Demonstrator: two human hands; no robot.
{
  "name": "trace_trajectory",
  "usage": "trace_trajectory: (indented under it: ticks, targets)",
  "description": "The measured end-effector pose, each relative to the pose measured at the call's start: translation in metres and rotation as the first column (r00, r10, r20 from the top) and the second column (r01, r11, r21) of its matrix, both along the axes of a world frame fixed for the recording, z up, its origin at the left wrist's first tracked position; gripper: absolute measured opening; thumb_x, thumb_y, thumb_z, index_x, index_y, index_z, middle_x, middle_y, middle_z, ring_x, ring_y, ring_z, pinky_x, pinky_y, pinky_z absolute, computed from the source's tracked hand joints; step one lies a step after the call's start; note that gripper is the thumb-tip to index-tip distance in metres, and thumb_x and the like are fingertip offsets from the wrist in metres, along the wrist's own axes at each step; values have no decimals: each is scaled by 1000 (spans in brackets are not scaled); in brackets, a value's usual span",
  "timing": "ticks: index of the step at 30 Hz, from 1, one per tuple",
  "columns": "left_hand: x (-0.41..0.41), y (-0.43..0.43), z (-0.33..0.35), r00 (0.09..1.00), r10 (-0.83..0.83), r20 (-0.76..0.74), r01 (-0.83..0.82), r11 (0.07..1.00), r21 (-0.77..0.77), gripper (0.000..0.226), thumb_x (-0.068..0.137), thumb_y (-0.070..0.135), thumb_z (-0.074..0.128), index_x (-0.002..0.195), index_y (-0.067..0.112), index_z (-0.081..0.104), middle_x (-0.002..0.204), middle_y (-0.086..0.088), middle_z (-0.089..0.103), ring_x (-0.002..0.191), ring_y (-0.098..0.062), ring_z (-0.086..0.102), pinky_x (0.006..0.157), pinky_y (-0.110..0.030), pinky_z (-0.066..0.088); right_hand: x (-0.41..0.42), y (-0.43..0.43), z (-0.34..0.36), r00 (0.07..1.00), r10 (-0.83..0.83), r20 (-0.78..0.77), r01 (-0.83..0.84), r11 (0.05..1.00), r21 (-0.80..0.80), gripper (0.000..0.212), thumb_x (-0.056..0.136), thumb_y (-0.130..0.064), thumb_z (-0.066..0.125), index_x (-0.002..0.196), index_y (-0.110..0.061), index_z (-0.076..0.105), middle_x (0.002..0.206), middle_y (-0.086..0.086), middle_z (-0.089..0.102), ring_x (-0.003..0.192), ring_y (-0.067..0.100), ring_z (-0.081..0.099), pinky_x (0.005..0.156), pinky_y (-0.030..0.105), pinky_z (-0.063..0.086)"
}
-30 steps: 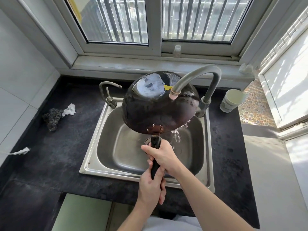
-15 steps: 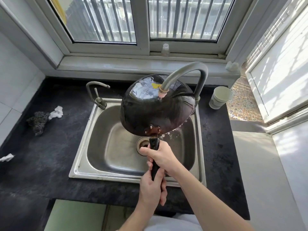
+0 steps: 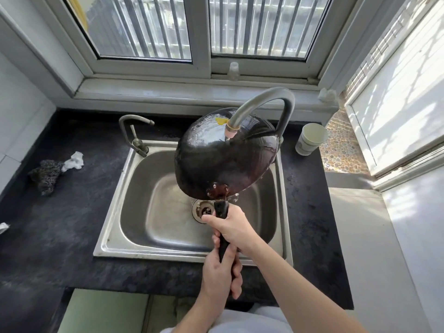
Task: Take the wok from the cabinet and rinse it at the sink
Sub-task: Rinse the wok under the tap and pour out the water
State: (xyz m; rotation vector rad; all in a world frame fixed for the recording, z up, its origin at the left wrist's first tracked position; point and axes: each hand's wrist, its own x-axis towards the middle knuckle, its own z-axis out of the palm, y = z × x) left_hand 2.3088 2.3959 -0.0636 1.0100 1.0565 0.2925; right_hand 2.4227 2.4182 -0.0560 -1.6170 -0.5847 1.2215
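So the dark speckled desk (image 3: 60,224) is carrying a bit of clutter. A grey wiry scrubber (image 3: 45,175) is sitting near the left wall, with a crumpled white tissue (image 3: 73,161) touching its upper right side. A white scrap (image 3: 3,228) is poking in at the far left edge. A paper cup (image 3: 311,139) is standing upright at the back right, just beside a pebble-patterned ledge (image 3: 341,145). A small thin tap (image 3: 134,133) is standing towards the back. A little clear bottle (image 3: 233,69) is sitting on the sill under the barred window (image 3: 153,27).
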Motion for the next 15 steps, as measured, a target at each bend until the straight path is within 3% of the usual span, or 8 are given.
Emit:
trace_trajectory:
  ticks: [6,15]
  targets:
    - [-4,-1,5,999,21,26,-20,999,-26,35,98,29,51,74,3,52,49,-6,46,28,-18,35,30,-20,30,-3,-1,-2,1000,-3,18,2,1000,9,34,94,-12,67,69,-13,44,49,3,46,37,15,50,44,26,45]
    - [-28,1,6,999,25,-47,-21,995,97,32,98,28,52,80,3,55,47,-5,46,29,-20,38,31,-22,31,-26,4,-8,996,55,-67,-49,994,93,31,95,-14,68,73,-11,46,50,3,47,41,18,50,48,29,48]
